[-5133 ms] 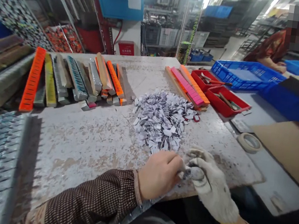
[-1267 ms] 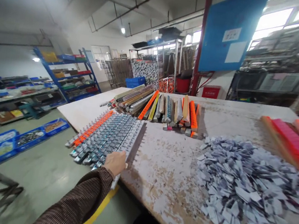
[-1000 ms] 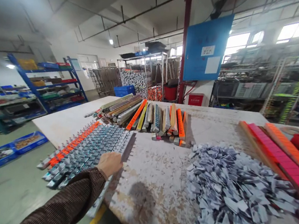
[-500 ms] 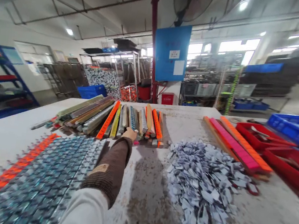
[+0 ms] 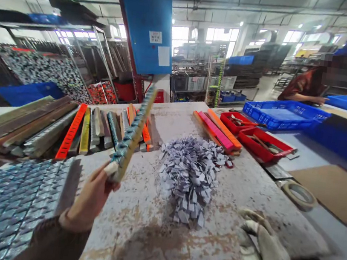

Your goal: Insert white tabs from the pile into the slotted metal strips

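Note:
My left hand (image 5: 95,194) is closed round the lower end of a long wooden bar (image 5: 135,135) faced with a blue-grey patterned strip. The bar is tilted up above the table, its far end blurred. A white covering shows on my left thumb. My right hand (image 5: 265,246), in a whitish glove, hangs over the table's front right edge; its fingers are curled but apart, with nothing visible between them. Between the hands lies a heap of small grey-white chips (image 5: 190,171). Rows of blue-grey patterned strips (image 5: 14,206) cover the table at left.
More bars (image 5: 51,125) lie along the far left, an orange one (image 5: 71,131) among them. Pink and orange bars (image 5: 221,132) rest beyond the heap. At right are red trays (image 5: 264,147), a blue crate (image 5: 283,115) and a tape roll (image 5: 299,195). Another person (image 5: 308,86) sits farther back.
My left hand has come back from the row of bars, now holding one raised. My gloved right hand has entered at lower right. The view has swung right.

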A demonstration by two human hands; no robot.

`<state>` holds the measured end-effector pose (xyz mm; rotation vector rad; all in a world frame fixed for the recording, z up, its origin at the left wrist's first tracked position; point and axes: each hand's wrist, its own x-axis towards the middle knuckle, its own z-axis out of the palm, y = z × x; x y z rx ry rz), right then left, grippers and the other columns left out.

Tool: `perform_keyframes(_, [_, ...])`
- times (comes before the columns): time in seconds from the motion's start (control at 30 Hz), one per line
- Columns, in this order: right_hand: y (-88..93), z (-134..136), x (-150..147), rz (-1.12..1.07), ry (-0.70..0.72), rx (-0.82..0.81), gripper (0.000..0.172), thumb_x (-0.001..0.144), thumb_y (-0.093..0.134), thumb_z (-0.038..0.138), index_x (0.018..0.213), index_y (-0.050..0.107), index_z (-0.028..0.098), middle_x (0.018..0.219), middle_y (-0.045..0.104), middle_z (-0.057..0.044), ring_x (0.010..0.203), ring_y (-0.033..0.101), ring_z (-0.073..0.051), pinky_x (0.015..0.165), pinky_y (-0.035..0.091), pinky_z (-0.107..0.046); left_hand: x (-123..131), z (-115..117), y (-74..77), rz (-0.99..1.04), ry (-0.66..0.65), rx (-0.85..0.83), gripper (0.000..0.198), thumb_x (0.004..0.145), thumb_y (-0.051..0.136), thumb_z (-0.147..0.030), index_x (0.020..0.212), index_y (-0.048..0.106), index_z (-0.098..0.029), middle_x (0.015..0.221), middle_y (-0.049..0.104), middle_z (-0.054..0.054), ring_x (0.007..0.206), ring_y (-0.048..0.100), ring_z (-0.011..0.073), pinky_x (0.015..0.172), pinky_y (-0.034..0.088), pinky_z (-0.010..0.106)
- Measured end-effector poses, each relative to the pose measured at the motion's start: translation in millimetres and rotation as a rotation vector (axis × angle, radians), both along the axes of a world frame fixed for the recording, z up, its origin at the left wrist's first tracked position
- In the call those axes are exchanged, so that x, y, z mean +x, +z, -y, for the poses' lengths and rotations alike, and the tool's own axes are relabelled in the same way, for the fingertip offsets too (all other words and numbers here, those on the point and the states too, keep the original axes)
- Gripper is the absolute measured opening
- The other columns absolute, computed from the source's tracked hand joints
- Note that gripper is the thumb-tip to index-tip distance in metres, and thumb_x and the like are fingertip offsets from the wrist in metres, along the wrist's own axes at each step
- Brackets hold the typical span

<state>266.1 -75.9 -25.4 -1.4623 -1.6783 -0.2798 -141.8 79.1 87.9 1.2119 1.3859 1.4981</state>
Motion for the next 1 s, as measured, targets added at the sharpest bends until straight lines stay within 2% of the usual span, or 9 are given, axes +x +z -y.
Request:
perform_keyframes(0.13, [13.4,-1.4,-14.5,0.048,0.029,0.020,0.035,0.093,0.066,0.030,0.126,0.057,0.026,0.142,0.058,-0.012,0.137,0.055,-0.035,0.104,0.057,-0.052,43.1,90.5,-39.5,0.144,-0.218,-0.312,0.050,0.075,0.071,-0.062,0.101,0.073,-0.019,0.067,0.063,0.002,0.054,0.055,0.0174,0.047,0.049,0.029])
perform_keyframes(0.23, [12.4,0.6,-13.7,0.173,0.028,0.065,0.050,0.092,0.071,0.036,0.136,0.053,0.021,0.147,0.051,-0.018,0.144,0.044,-0.044,0.111,0.048,-0.064,71.4,129.4,-58.1,0.099,-0.421,-0.444,0.052,0.074,0.072,-0.065,0.107,0.076,-0.025,0.091,0.074,0.007,0.083,0.068,0.0258,0.073,0.059,0.038])
perform_keyframes(0.37, [-8.0,3.5,-0.3,0.308,0.096,-0.037,0.058,0.092,0.063,0.030,0.147,0.046,0.017,0.152,0.047,-0.019,0.148,0.037,-0.044,0.116,0.040,-0.067,96.8,145.4,-64.5,-0.130,-0.832,-0.384,0.048,0.088,0.061,-0.061,0.120,0.073,-0.027,0.109,0.075,0.007,0.105,0.067,0.0287,0.100,0.053,0.042])
perform_keyframes(0.43, [-21.4,4.4,7.4,0.327,0.113,-0.121,0.059,0.090,0.056,0.020,0.148,0.047,0.019,0.153,0.047,-0.017,0.149,0.037,-0.040,0.118,0.038,-0.065,103.8,145.6,-69.8,-0.385,-0.957,-0.298,0.044,0.093,0.057,-0.055,0.127,0.068,-0.029,0.110,0.076,0.007,0.100,0.068,0.0273,0.094,0.054,0.039])
perform_keyframes(0.53, [-36.5,2.1,14.9,0.278,0.139,-0.162,0.047,0.088,0.057,0.019,0.135,0.059,0.023,0.148,0.053,-0.014,0.146,0.041,-0.038,0.119,0.035,-0.064,110.3,141.7,-84.1,-0.921,-0.974,-0.247,0.035,0.091,0.061,-0.045,0.121,0.068,-0.028,0.102,0.077,0.008,0.090,0.071,0.0282,0.081,0.055,0.036])
perform_keyframes(0.63, [-43.5,-5.8,16.6,0.274,0.155,-0.133,0.034,0.089,0.063,0.028,0.123,0.066,0.025,0.142,0.058,-0.013,0.143,0.044,-0.039,0.117,0.036,-0.064,114.7,131.1,-92.0,-1.256,-0.939,-0.187,0.025,0.091,0.064,-0.045,0.104,0.071,-0.025,0.092,0.077,0.009,0.081,0.071,0.0287,0.074,0.054,0.036])
perform_keyframes(0.77, [-48.1,-18.6,15.7,0.203,0.162,-0.142,0.029,0.089,0.061,0.030,0.116,0.071,0.026,0.141,0.060,-0.012,0.142,0.046,-0.038,0.118,0.033,-0.064,116.9,94.3,-80.4,-1.292,-0.794,-0.031,0.019,0.093,0.065,-0.038,0.084,0.068,-0.021,0.086,0.073,0.009,0.080,0.069,0.0261,0.072,0.054,0.034])
perform_keyframes(0.83, [-51.2,-22.9,17.7,0.130,0.151,-0.173,0.029,0.089,0.058,0.031,0.114,0.072,0.027,0.140,0.061,-0.011,0.141,0.047,-0.038,0.120,0.031,-0.065,117.1,60.5,-72.6,-1.196,-0.675,0.043,0.010,0.092,0.066,-0.031,0.093,0.069,-0.021,0.095,0.073,0.009,0.087,0.069,0.0263,0.077,0.055,0.035])
perform_keyframes(1.0, [-57.2,-26.9,29.1,0.232,0.143,-0.195,0.036,0.087,0.063,0.034,0.121,0.070,0.027,0.143,0.059,-0.013,0.141,0.047,-0.041,0.117,0.035,-0.066,123.2,-64.9,-70.3,-1.043,-0.383,0.102,0.034,0.101,0.053,-0.021,0.134,0.056,-0.014,0.138,0.059,0.019,0.133,0.055,0.0283,0.113,0.046,0.043])
